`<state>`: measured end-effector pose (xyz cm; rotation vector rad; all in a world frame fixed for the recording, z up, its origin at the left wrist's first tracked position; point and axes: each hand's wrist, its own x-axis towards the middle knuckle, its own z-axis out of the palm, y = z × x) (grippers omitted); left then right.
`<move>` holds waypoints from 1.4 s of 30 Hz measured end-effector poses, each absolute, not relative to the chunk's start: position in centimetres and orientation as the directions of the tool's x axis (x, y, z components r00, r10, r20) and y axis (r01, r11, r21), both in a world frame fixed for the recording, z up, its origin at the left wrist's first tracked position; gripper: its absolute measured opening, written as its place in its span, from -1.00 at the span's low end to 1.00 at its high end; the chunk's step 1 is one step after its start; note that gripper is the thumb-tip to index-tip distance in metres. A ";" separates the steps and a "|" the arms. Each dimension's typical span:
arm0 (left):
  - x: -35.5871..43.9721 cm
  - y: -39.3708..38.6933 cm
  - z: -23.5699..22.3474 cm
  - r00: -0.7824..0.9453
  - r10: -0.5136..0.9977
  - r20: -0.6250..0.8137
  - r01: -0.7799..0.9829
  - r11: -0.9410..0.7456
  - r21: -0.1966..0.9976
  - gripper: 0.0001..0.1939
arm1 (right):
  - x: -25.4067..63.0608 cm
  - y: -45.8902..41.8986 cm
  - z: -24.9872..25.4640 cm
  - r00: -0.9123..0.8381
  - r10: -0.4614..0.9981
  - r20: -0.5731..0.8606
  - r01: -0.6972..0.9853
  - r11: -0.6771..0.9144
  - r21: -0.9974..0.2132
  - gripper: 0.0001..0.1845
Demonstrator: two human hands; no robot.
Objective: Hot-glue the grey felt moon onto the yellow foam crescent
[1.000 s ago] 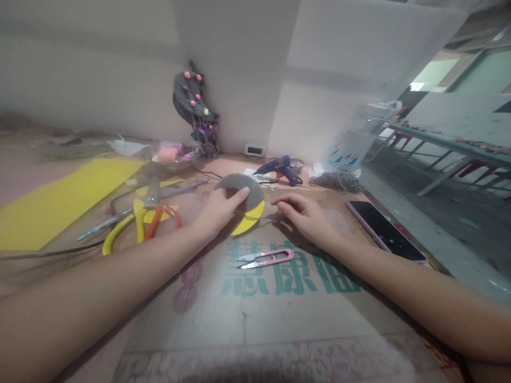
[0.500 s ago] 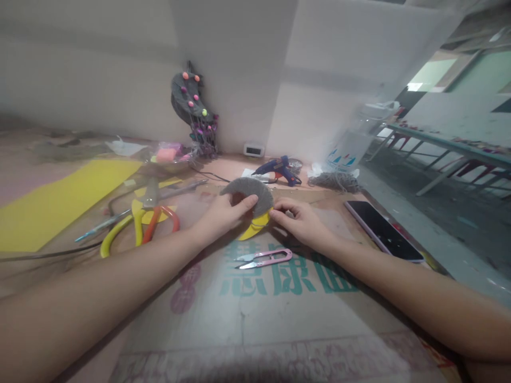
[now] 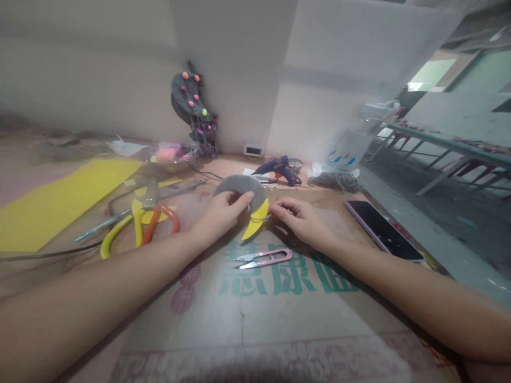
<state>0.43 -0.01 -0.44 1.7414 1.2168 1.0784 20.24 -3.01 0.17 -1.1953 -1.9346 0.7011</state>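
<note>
My left hand grips a crescent, thumb on top and fingers beneath. Most of the crescent is wrapped in grey yarn, while its lower tip is bare yellow. A loop of grey yarn crosses that yellow part and runs toward my right hand. The right fingers are pinched together just beside the crescent, on the yarn; the strand between them is too thin to see clearly. Below both hands, pink thread snips lie on the printed cardboard.
Left are pliers with yellow and orange handles and a yellow sheet. Behind are a blue glue gun, a small display, a grey yarn bundle and a decorated grey moon. A phone lies right.
The crescent has shifted slightly left and turned, so more of its yellow tip shows. My right fingers now stand a little apart from its edge, with the yarn between.
</note>
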 end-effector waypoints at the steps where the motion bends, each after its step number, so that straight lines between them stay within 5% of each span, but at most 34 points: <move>1: 0.4 0.0 -0.4 0.184 0.956 0.229 0.332 -0.280 0.901 -0.58 | 20.3 -3.0 0.1 -0.290 0.905 0.310 0.506 0.420 -0.753 -0.74; 29: 0.4 0.0 -0.5 0.190 0.965 0.179 0.318 -0.233 0.919 -0.58 | 20.1 -3.2 0.3 -0.294 0.907 0.301 0.504 0.415 -0.758 -0.80; 42: 0.1 0.5 -1.1 0.150 0.966 0.211 0.216 -0.240 0.946 -0.57 | 21.0 -2.3 -0.5 -0.142 0.885 0.443 0.480 0.453 -0.751 -0.84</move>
